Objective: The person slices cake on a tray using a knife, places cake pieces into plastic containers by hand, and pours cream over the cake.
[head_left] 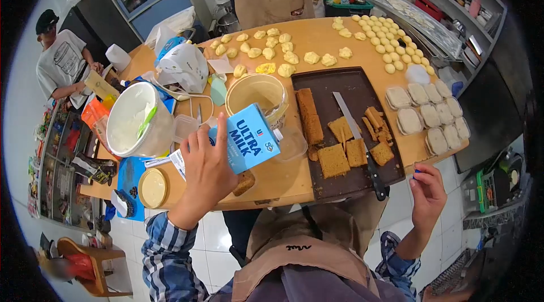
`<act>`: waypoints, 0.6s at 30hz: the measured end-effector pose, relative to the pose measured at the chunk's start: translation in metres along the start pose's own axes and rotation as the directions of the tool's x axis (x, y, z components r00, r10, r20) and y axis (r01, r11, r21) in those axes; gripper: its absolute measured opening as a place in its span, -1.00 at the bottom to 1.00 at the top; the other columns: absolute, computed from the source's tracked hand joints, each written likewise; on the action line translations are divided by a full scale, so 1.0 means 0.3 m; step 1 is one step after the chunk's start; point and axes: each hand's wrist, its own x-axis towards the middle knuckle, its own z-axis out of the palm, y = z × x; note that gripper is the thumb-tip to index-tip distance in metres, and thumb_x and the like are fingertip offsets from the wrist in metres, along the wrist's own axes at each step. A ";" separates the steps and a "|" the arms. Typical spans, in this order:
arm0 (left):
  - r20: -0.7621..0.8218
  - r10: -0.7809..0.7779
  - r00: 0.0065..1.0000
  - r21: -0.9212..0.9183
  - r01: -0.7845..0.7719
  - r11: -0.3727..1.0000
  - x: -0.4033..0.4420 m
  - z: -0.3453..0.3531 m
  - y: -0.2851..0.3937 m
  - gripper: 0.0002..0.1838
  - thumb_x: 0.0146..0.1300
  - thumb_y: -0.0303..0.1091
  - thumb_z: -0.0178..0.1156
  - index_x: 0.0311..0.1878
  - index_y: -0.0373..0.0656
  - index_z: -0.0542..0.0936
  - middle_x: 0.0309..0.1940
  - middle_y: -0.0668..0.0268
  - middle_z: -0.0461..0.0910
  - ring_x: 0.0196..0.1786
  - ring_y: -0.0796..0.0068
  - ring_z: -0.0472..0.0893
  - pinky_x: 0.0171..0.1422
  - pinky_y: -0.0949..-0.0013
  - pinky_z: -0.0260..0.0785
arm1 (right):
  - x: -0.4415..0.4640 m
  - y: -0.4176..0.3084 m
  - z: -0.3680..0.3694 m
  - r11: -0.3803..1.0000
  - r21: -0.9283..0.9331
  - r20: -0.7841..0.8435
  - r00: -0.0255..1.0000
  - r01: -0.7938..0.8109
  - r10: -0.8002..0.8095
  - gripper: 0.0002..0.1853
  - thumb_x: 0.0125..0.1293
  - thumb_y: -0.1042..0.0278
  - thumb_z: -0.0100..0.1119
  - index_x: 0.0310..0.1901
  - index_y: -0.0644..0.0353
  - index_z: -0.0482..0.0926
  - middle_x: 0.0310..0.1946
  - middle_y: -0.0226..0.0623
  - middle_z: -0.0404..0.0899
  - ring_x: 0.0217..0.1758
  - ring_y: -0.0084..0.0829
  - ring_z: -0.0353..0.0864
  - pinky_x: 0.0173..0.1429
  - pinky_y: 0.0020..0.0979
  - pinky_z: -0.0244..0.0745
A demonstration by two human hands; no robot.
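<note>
My left hand [208,169] is wrapped round a blue milk carton [249,139], which tilts above the table with its white spout at the right. My right hand [428,191] is raised past the table's front edge, fingers pinched on a small blue cap [417,171]. Behind the carton stands a beige tub [256,93]. Right of it, a dark tray [334,84] carries brown cake pieces [334,160] and a knife [374,174] with a black handle. A clear plastic container [292,144] sits beside the tub, partly hidden by the carton.
Left on the table [294,188] are a white bowl [131,123] with a green spatula, a white mixer [184,67] and a round lid [153,187]. Dough pieces [311,57] lie at the back, wrapped stacks [436,139] at the right. Two people stand beyond the table.
</note>
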 end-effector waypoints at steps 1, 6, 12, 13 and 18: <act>0.001 -0.001 1.000 -0.008 0.001 1.000 0.000 -0.005 0.002 0.04 -0.31 -0.37 0.38 0.39 -0.24 0.19 -0.01 -0.06 0.36 -0.02 0.01 0.38 0.11 0.05 0.14 | -0.002 0.004 0.001 1.000 0.018 -0.007 1.000 -0.001 0.002 -0.81 0.10 0.72 0.19 -0.25 0.28 0.60 -0.06 -0.23 0.55 -0.06 -0.47 0.53 -0.13 -0.56 0.46; 0.010 0.002 1.000 0.041 -0.002 0.999 -0.001 -0.017 0.007 0.03 -0.31 -0.36 0.38 0.39 -0.23 0.20 0.00 -0.04 0.36 -0.01 0.02 0.37 0.12 0.04 0.14 | -0.008 0.005 -0.006 1.000 0.015 -0.025 1.000 -0.004 0.004 -0.81 0.10 0.72 0.20 -0.24 0.29 0.61 -0.06 -0.22 0.55 -0.08 -0.48 0.53 -0.16 -0.58 0.45; 0.028 0.008 1.000 0.061 -0.010 0.998 -0.001 -0.025 0.011 0.03 -0.29 -0.36 0.37 0.40 -0.20 0.19 -0.01 -0.02 0.34 -0.01 0.04 0.37 0.09 0.03 0.14 | -0.018 0.001 -0.022 0.999 0.006 -0.025 0.999 -0.039 0.039 -0.82 0.10 0.71 0.21 -0.25 0.29 0.61 -0.06 -0.23 0.54 -0.15 -0.55 0.51 -0.20 -0.60 0.42; 0.030 0.008 1.000 0.065 -0.010 0.998 -0.001 -0.024 0.010 0.04 -0.29 -0.35 0.37 0.40 -0.20 0.19 -0.01 -0.02 0.34 -0.01 0.04 0.37 0.10 0.03 0.14 | -0.019 0.003 -0.025 0.999 0.001 -0.023 0.999 -0.040 0.040 -0.83 0.10 0.71 0.21 -0.25 0.29 0.61 -0.06 -0.23 0.54 -0.16 -0.56 0.51 -0.21 -0.61 0.42; 0.040 0.001 0.999 0.063 -0.003 0.998 -0.003 -0.027 0.014 0.04 -0.30 -0.34 0.38 0.40 -0.20 0.18 0.00 -0.02 0.34 0.00 0.04 0.36 0.09 0.03 0.14 | -0.023 0.010 -0.026 0.999 0.036 -0.030 0.999 -0.039 0.040 -0.82 0.10 0.72 0.21 -0.24 0.29 0.61 -0.05 -0.23 0.54 -0.14 -0.56 0.51 -0.18 -0.60 0.42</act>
